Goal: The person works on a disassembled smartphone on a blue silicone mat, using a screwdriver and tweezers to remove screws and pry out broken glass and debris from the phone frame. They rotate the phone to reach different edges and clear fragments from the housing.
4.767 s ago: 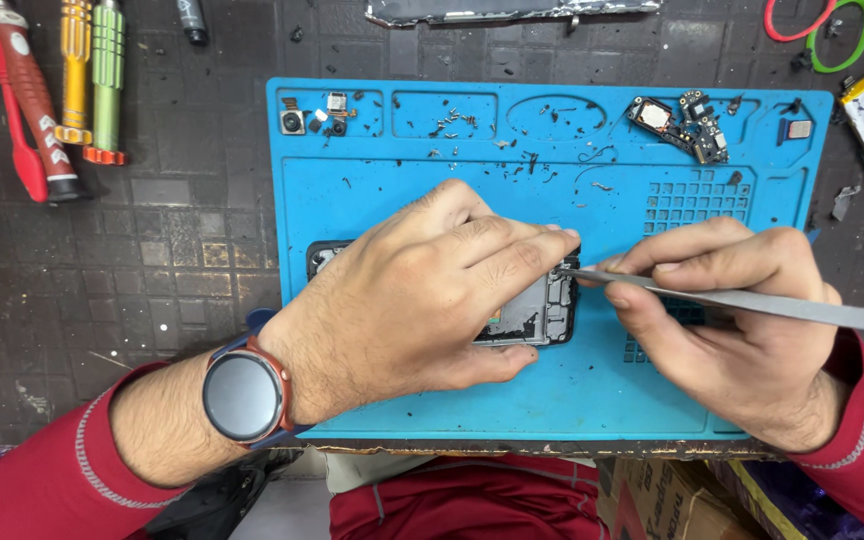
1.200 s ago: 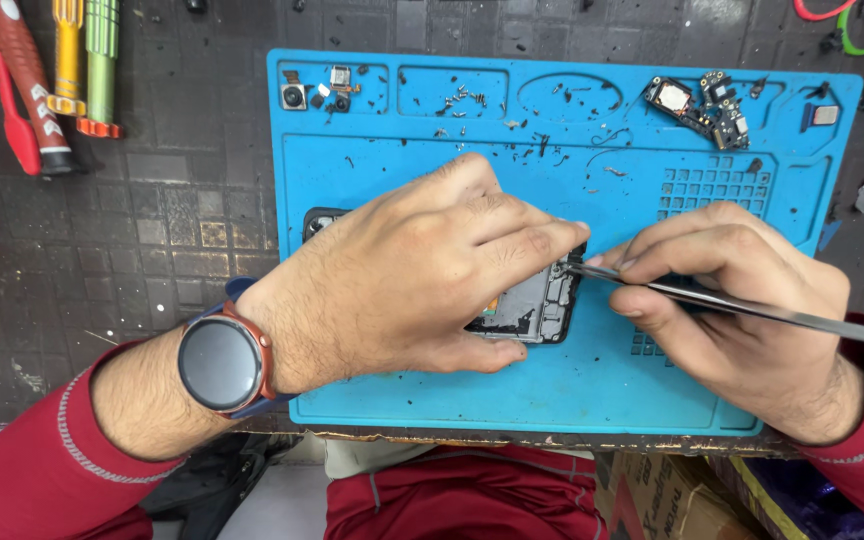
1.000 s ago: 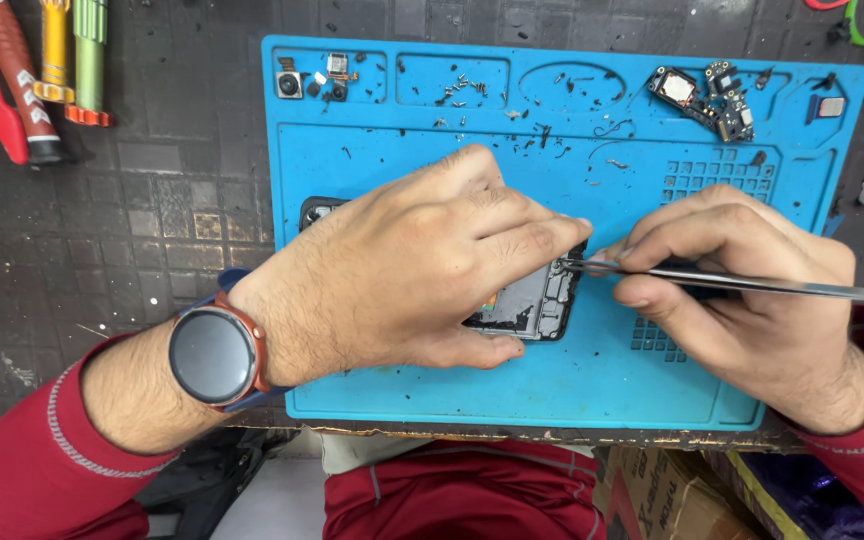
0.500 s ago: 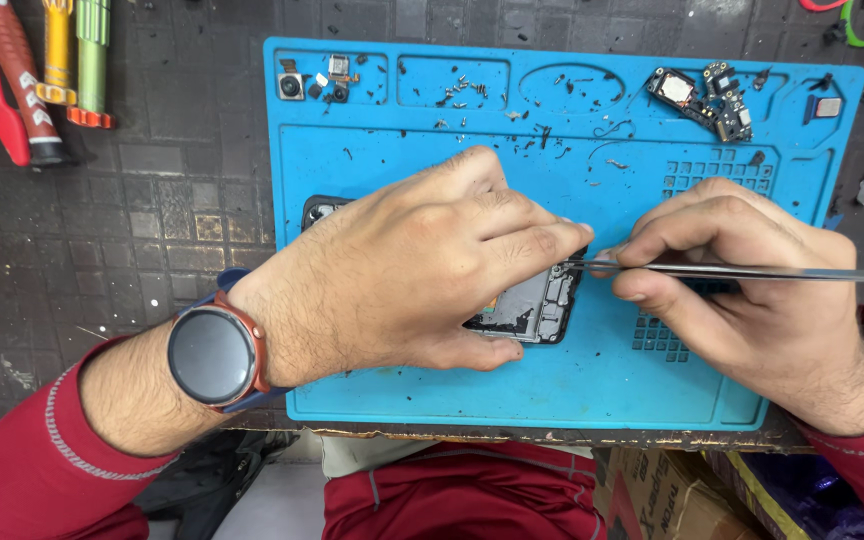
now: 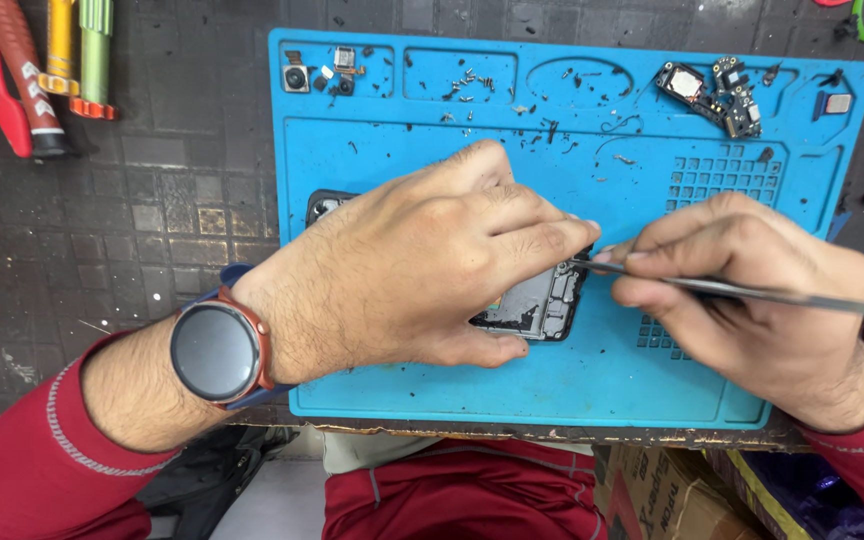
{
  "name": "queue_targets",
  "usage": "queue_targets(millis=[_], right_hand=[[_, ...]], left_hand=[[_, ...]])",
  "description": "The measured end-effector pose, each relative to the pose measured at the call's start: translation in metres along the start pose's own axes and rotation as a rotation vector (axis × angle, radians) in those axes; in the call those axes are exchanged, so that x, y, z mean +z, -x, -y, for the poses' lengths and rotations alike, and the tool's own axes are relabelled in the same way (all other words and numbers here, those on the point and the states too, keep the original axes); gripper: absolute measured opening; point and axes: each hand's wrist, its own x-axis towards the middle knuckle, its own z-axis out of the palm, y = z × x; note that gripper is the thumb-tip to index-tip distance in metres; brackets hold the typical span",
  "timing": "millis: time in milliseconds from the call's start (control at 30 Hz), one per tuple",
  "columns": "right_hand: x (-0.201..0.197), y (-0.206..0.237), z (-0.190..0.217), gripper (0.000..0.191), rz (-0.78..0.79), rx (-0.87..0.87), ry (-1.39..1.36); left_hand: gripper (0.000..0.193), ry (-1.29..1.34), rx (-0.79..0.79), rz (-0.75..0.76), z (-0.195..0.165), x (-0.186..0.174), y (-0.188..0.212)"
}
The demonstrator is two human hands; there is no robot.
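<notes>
Opened phone (image 5: 537,305) lies under left hand (image 5: 402,265), tweezers (image 5: 752,293) at its edge.

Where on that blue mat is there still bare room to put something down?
The blue mat is bare along its near edge, below the opened phone and both hands. Its far tray row is crowded: camera parts, loose screws, a small circuit board. The dark bench left of the mat is open.
</notes>
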Motion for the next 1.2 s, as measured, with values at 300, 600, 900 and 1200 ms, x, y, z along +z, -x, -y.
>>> queue_targets(millis=[300,600,900,1200], right_hand=[[-0.002,0.007,-0.001,0.026,0.217,-0.064,0.163],[-0.015,0.010,-0.005,0.030,0.278,-0.135,0.130],[-0.002,0.004,0.003,0.026,0.026,-0.123,0.017],[-0.004,-0.002,0.004,0.027,0.047,-0.053,0.077]], left_hand=[[0.078,0.021,-0.029,0.019,-0.001,0.000,0.001],[0.081,0.016,-0.038,0.006,-0.002,0.001,0.002],[0.079,0.025,-0.037,0.006,-0.002,-0.002,0.002],[0.081,0.024,-0.036,-0.008,-0.002,0.000,0.002]])
